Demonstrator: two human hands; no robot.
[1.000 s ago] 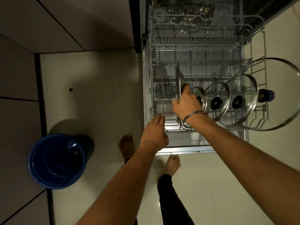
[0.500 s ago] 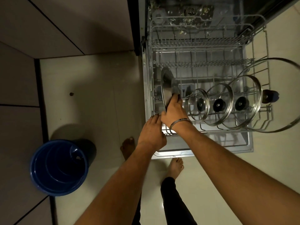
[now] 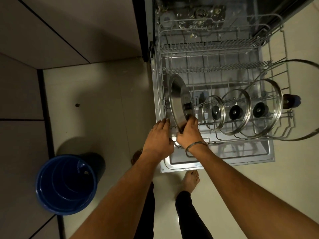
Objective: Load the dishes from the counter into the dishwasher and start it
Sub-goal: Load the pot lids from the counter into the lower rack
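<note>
The dishwasher's lower rack is pulled out over the open door. A steel plate stands on edge at the rack's left end, and my right hand grips its lower rim. My left hand rests with straight fingers on the rack's front left corner, beside the plate. Three small glass lids with black knobs stand in a row to the right. A much larger glass lid leans at the rack's right end.
A blue bucket stands on the tiled floor at the lower left. My bare feet are in front of the door. Food scraps lie on the dishwasher's floor behind the rack. The rack's back rows hold nothing.
My right hand has carried the steel plate leftward from beside the smallest lid to the rack's left end and turned it more face-on. My left hand stayed at the rack's front corner.
</note>
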